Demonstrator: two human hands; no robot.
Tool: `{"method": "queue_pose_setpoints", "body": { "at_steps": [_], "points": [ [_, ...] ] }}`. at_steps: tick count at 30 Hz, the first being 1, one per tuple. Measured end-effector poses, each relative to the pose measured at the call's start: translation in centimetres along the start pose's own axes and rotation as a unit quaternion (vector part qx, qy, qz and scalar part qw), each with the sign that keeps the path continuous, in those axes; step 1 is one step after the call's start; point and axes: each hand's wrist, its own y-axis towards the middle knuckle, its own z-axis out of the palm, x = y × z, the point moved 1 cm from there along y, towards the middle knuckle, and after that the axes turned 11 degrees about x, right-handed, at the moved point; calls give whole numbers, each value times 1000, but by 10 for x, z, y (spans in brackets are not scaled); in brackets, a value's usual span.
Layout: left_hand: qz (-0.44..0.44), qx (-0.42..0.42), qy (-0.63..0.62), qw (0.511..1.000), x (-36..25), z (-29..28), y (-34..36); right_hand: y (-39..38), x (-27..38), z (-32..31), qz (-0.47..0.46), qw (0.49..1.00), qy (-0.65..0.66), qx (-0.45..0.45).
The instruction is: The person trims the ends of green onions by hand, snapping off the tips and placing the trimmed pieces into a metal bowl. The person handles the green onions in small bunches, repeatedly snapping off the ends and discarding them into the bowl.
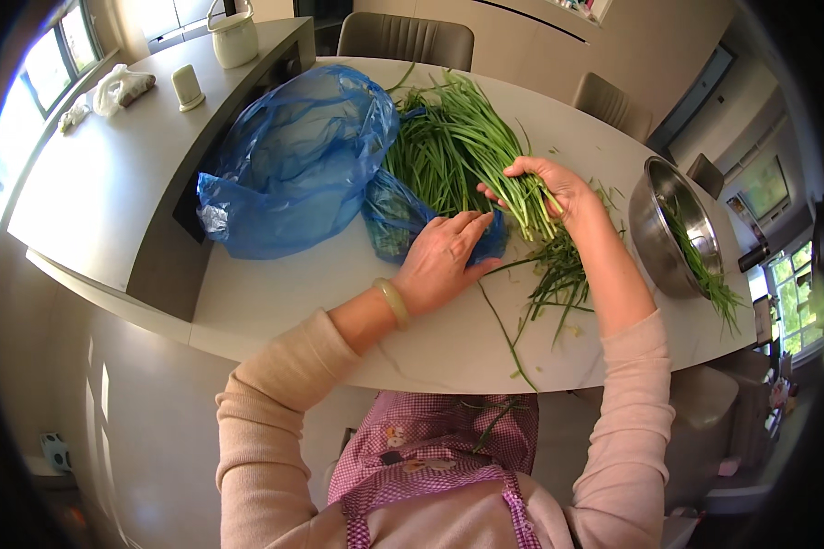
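Note:
A bunch of long green chives [494,137] is gripped near its pale cut ends by my right hand [558,188], the blades trailing away over the pile. My left hand [439,256] lies with fingers stretched over the near edge of a blue plastic bag [398,215], on which more chives [421,165] rest. The puffed-up part of the blue bag [302,156] spreads out to the left. Under and beside my right wrist is a heap of loose trimmings and stray blades [563,274] on the white table [339,320].
A steel bowl [655,242] with some chives [700,261] hanging over its rim is tilted at the table's right. On the left counter [92,192] stand a pale pot [234,38], a small cylinder [188,89] and a plastic bag [124,89]. Chairs [407,38] border the far side.

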Motion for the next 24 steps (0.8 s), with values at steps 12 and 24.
{"method": "queue_pose_setpoints", "body": {
  "at_steps": [12, 24],
  "points": [
    [-115, -17, -365, 924, -28, -15, 22, -96, -19, 52, -293, 938, -186, -12],
    [-67, -126, -602, 786, -86, 1, 78, -112, -83, 56, -384, 807, -432, -125]
  ]
}}
